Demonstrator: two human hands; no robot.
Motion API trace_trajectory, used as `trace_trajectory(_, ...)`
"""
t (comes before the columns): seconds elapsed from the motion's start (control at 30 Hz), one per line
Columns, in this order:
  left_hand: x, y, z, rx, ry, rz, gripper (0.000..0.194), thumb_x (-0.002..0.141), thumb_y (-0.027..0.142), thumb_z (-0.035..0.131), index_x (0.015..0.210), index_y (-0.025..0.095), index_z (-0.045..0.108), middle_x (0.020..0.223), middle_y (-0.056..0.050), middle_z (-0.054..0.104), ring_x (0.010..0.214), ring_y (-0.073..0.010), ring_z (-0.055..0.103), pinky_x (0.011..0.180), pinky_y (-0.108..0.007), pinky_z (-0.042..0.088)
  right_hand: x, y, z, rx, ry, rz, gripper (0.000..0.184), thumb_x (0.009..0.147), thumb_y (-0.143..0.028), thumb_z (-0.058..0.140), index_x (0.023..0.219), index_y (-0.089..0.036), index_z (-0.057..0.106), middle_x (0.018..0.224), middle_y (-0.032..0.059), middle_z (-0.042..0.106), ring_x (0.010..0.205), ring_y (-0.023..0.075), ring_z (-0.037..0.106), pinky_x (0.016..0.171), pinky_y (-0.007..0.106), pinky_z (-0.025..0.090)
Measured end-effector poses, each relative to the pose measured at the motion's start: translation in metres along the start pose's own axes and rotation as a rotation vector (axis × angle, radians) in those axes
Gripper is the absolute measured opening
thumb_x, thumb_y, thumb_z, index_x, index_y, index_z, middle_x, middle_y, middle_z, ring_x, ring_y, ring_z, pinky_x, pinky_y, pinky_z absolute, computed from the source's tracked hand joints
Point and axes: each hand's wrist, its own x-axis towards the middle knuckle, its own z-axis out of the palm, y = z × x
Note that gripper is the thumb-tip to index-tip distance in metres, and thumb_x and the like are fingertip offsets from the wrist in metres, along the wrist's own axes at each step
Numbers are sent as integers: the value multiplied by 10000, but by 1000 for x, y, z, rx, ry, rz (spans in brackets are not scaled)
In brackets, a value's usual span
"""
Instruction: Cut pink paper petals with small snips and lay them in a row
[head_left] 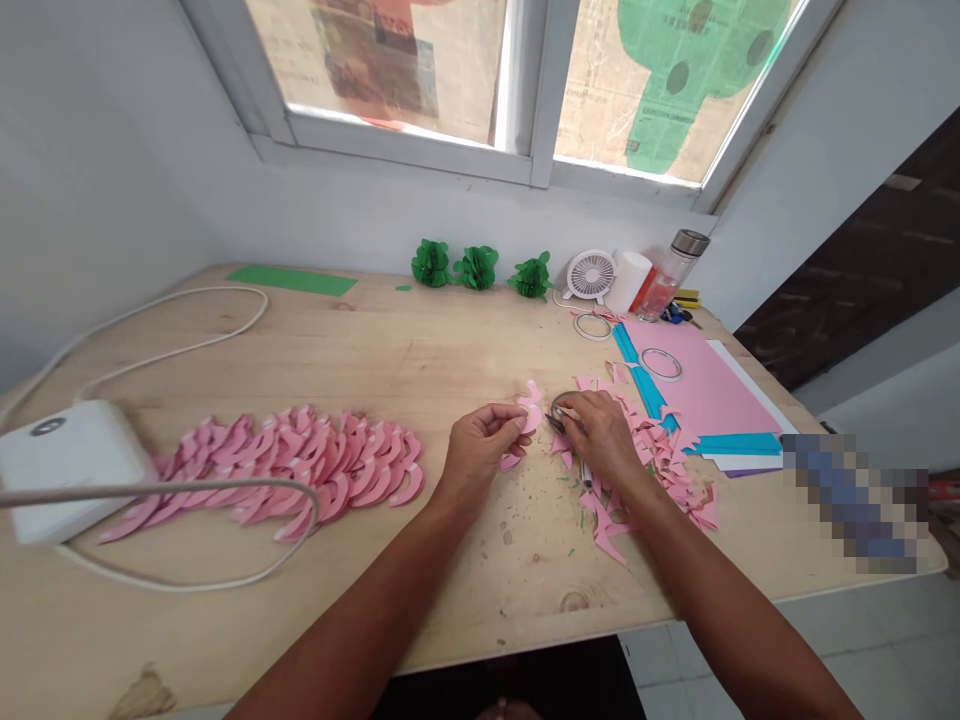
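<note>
My left hand point(486, 440) pinches a small curved pink paper piece point(532, 418) between thumb and fingertips. More pink paper point(511, 462) lies just under that hand. Bent down to the tabletop, my right hand point(600, 435) has its fingertips together beside a grey ring point(557, 402), which looks like a tape roll, and a dark pointed tip point(554, 424). What the fingertips grip is too small to make out. A pen-like stick point(586, 474) shows beneath the right palm. Pink paper scraps point(664, 455) lie around it.
Overlapping pink curved pieces point(300, 460) fill the left, near a white box point(75, 470) and cable point(225, 575). Green paper balls point(475, 267), a fan point(591, 275) and a bottle point(673, 275) stand at the back. Pink sheets point(712, 385) with a tape roll point(661, 364) lie right.
</note>
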Motion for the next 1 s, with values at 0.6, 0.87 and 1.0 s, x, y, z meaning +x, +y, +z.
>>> trace_trajectory(0.6,3,-9,1,295,50,182,174,651,172,568,757,152,705,628,-10,635,511,-96,550,465,-192,424,-3,-8,-4,342,1,108,228,763,-157,495,952,-185,619,749,29,635,762,175,554,706,294,413)
trace_trajectory(0.87,-1,-10,3,667,-17,557,182,756,180,539,845,206,695,873,-56,676,776,-165,615,681,-265,500,-5,-16,-2,493,-12,122,224,753,-144,504,944,-189,613,699,13,629,682,153,578,660,282,447)
trace_trajectory(1.0,-1,-14,5,880,-28,697,217,786,153,503,923,189,668,932,-77,659,881,-186,605,763,-298,495,-7,-17,0,531,-22,122,229,756,-133,493,942,-188,614,686,7,617,659,146,573,662,284,463)
